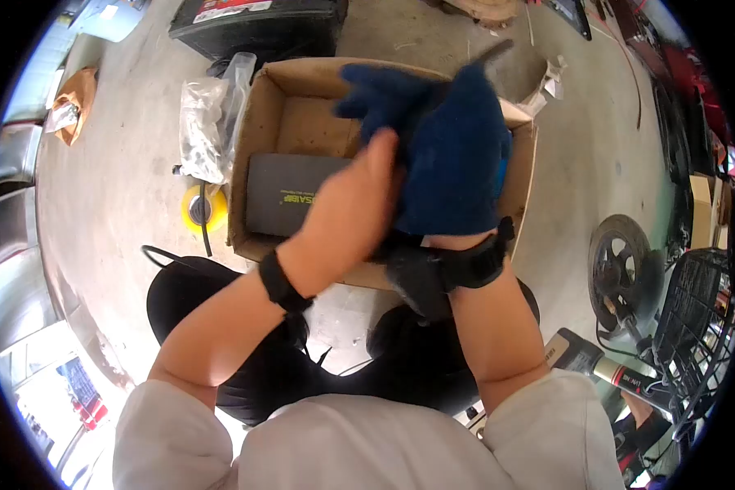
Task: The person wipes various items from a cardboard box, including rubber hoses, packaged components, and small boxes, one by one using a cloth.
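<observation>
Dark blue fabric that looks like a work glove (453, 155) covers my right hand to the wrist above the cardboard box (251, 122). My right hand (449, 175) is hidden inside it, so its fingers do not show. Finger-like parts of the fabric point to the upper left. My left hand (355, 192), bare and slightly blurred, is closed against the fabric's left side, its fingertips partly hidden. Below the hands, a dark grey case (282, 192) with yellow-green lettering lies in the box. A bit of bright blue shows at the box's right side.
Left of the box lie a clear plastic bag (202, 131) and a yellow tape roll (192, 211). A black case (261, 24) stands behind it. To the right are a black wheel (616, 261), a wire basket (698, 306) and a spray can (621, 377).
</observation>
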`<state>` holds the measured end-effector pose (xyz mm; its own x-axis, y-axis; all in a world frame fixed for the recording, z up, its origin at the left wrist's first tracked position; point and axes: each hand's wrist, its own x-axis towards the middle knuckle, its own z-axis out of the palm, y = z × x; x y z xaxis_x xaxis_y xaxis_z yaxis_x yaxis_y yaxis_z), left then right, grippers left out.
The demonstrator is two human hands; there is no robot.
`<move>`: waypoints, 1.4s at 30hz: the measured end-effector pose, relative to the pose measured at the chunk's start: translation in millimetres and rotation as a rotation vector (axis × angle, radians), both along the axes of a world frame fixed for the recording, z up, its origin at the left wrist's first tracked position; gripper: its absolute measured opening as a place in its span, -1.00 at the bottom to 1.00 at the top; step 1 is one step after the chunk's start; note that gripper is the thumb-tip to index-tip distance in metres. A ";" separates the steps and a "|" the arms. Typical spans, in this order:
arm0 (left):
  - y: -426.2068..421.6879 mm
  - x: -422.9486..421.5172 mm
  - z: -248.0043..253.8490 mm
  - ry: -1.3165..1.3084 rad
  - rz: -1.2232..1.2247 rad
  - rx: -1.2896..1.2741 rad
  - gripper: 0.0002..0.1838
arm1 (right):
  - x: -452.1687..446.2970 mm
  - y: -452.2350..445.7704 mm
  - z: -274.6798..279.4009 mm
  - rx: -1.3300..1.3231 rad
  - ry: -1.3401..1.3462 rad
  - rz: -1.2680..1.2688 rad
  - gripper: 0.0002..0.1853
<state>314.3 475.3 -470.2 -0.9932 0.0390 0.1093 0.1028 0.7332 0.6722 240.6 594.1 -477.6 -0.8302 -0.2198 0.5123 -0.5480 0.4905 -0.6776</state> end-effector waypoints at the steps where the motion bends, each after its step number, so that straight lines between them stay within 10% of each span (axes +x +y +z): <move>1: 4.8 7.7 -0.3 -0.043 -0.060 -0.007 -0.62 | -2.1 1.2 1.2 0.015 -0.025 0.003 -0.70; 5: 7.8 5.0 11.3 -0.157 -0.171 -0.189 -0.64 | -15.4 27.2 11.3 0.102 -0.339 0.190 -0.64; 10: -3.6 22.0 38.3 -0.299 -0.206 0.219 -0.60 | -44.8 80.9 31.4 0.131 -0.206 0.025 -0.63; 27: -33.5 8.7 6.4 -0.372 0.058 0.303 -0.63 | -60.0 136.3 11.0 0.059 -0.209 -0.199 -0.57; 33: -25.2 13.4 10.8 -0.660 0.215 1.048 -0.57 | -52.5 139.3 6.6 0.054 -0.220 -0.216 -0.56; 39: -54.4 -5.3 6.5 -0.132 0.273 0.302 -0.58 | -57.2 147.7 18.7 0.047 -0.187 -0.245 -0.54; 42: -67.8 -12.4 13.3 -0.163 0.349 0.669 -0.59 | -53.1 140.8 27.0 0.044 -0.169 -0.230 -0.53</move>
